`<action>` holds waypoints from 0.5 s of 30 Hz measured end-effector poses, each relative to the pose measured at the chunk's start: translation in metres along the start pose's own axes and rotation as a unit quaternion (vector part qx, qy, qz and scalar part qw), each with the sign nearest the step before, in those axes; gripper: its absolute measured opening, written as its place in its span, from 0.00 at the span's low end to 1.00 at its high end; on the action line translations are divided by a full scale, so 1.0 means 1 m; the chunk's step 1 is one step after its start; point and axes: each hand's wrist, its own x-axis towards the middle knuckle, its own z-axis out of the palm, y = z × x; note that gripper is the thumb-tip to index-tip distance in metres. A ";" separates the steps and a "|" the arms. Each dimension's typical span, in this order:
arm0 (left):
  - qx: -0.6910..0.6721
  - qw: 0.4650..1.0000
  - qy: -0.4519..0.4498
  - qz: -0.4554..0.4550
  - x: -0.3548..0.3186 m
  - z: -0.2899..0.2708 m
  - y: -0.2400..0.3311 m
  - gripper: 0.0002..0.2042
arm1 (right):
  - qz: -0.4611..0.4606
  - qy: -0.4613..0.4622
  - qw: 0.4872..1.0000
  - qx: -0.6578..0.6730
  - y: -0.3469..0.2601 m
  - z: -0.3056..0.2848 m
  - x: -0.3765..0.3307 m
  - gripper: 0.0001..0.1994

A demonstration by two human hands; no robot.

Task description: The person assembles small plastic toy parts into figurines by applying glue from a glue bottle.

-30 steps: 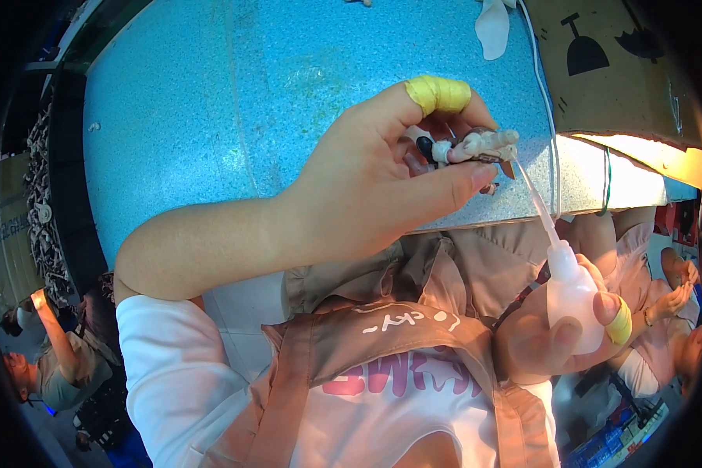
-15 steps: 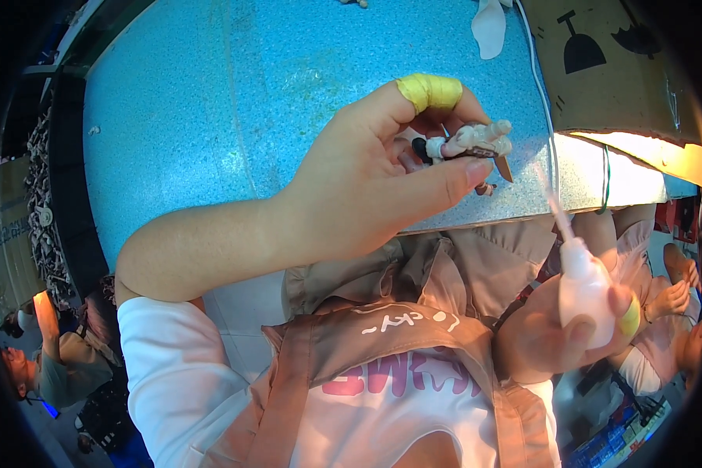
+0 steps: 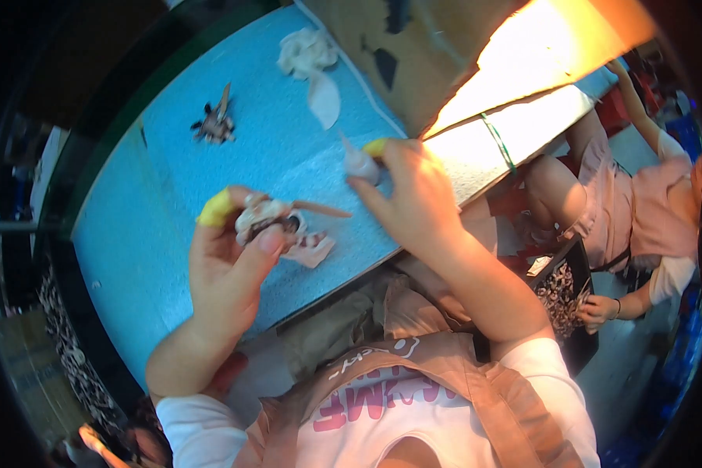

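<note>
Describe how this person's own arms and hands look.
The left hand and right hand are ungloved, each with a yellow wrap around a finger. Short white sleeves cover the upper arms, leaving both forearms bare.

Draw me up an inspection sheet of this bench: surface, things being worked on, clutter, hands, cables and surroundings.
Surface: blue tabletop, glaringly lit toward the right.
Job's things: small figure-like piece, pale and brown; whitish squeeze bottle, nozzle pointing up and away; whether its base touches the tabletop is unclear.
Clutter: crumpled white material; small dark-and-pale piece lying apart.
Hands: left hand grips the figure-like piece; right hand holds the bottle; yellow wrap on a finger of each.
Cables: thin white cord beside the cardboard; whether it is electrical, cannot tell.
Surroundings: co-worker's hand at a dark tray of small pieces, right.
</note>
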 end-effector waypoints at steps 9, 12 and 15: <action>-0.043 0.996 0.022 -0.080 0.010 0.003 0.013 0.16 | -0.013 0.250 0.965 0.073 0.030 -0.050 0.021 0.10; -0.052 0.995 0.010 -0.082 0.001 0.002 0.020 0.16 | -0.056 0.179 0.977 -0.104 0.065 -0.053 0.064 0.11; -0.049 0.990 -0.009 -0.130 -0.003 -0.002 0.008 0.16 | 0.075 -0.069 0.994 -0.041 0.069 -0.035 0.080 0.23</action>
